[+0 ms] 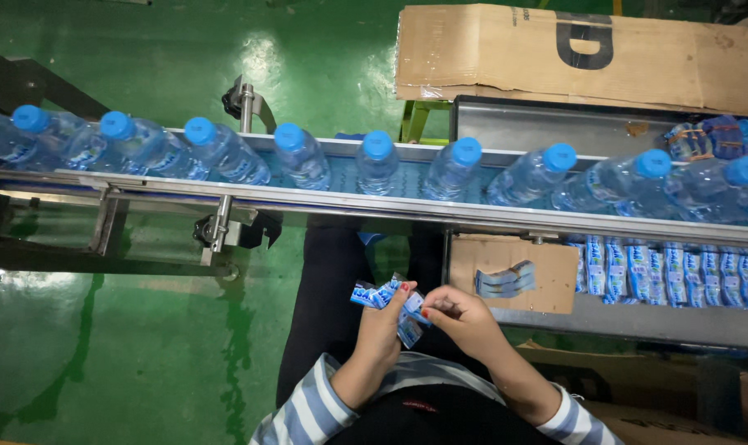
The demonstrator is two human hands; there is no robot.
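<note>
Both hands are working a small bunch of blue-and-white labels point(388, 302) over the lap — the left hand point(382, 325) is clenching the bunch in its grip, while the right hand point(460, 317) is pinching one label at its edge. Just beyond, capped water bottles point(377, 163) are standing along the conveyor point(324, 200), and more labels are lying in rows on the metal surface point(638, 323) to the right.

A long metal conveyor point(374, 206) runs across, and clear water bottles point(377, 165) with blue caps stand on it in one row. The floor point(102, 346) is shiny green. A flat brown cardboard sheet point(489, 49) lies at the top right. A grey metal tray point(638, 325) holds a row of blue and white label sleeves point(679, 272).
</note>
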